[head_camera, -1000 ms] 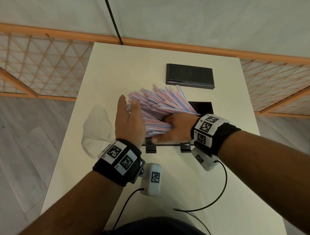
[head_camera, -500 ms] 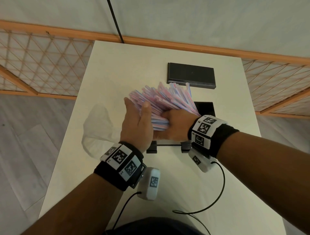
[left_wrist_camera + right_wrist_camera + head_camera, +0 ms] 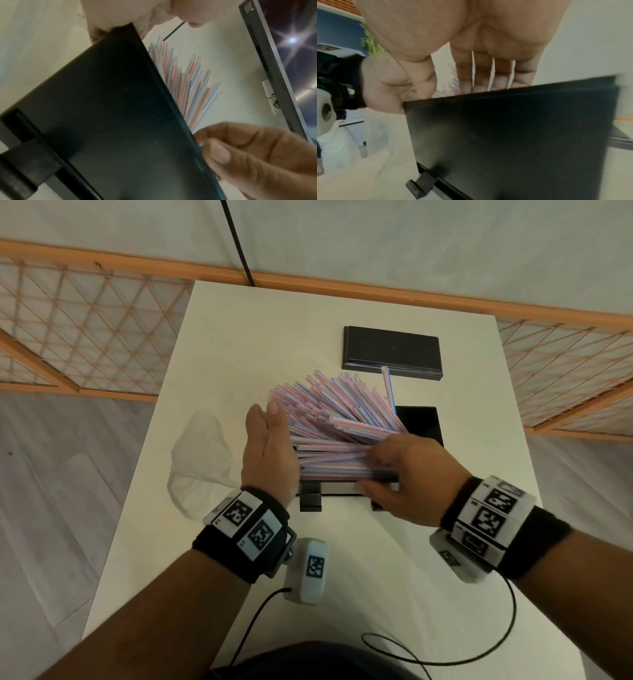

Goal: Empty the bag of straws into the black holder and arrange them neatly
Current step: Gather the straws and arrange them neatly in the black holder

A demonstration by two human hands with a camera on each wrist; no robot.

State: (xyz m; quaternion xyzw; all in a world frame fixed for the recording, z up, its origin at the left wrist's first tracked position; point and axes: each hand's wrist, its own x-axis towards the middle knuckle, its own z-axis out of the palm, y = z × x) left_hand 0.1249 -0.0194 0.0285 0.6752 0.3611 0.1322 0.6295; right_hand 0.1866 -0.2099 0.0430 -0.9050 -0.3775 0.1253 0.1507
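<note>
Straws [image 3: 329, 419] already lie fanned and crooked in the black holder [image 3: 423, 424], emptied bag [image 3: 198, 460] aside; flat left hand [image 3: 269, 453] and right hand [image 3: 407, 477], fingers straight, press them, squaring unfinished

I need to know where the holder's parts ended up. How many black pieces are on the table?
2: the black holder under the straws between both hands, and a flat black lid lying apart at the table's far side. Small parts may be hidden.
</note>
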